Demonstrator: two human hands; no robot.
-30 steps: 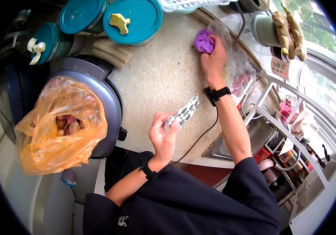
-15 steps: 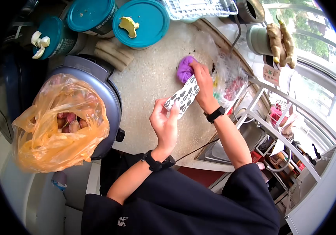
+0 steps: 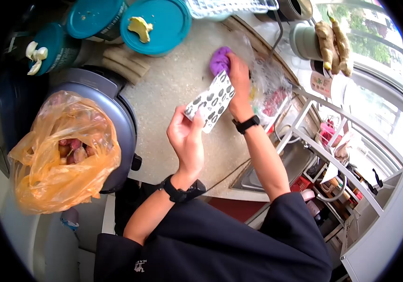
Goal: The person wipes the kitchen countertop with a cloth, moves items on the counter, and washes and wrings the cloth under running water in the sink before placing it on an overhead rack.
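My left hand [image 3: 186, 143] pinches the lower left end of a white card with black oval prints [image 3: 212, 101] between thumb and fingers. The card slants up toward my right hand [image 3: 240, 84]. That hand is closed on a crumpled purple cloth [image 3: 219, 61], low over the speckled counter [image 3: 164, 94]. The card's upper end lies close beside the cloth; whether the two touch is unclear. Right of my right hand, clear plastic bags [image 3: 269, 89] lie near the counter's back edge.
An orange bag [image 3: 65, 164] of reddish bulbs rests on a round appliance [image 3: 128, 127] at left. Teal-lidded tubs [image 3: 164, 23] stand at the top. A sink [image 3: 253, 178] and a white rack [image 3: 333, 157] are at right, with ginger [image 3: 326, 44] above.
My right hand has come left and nearer to my left hand with the purple cloth. The card, still in my left hand, has turned to show more of its face.
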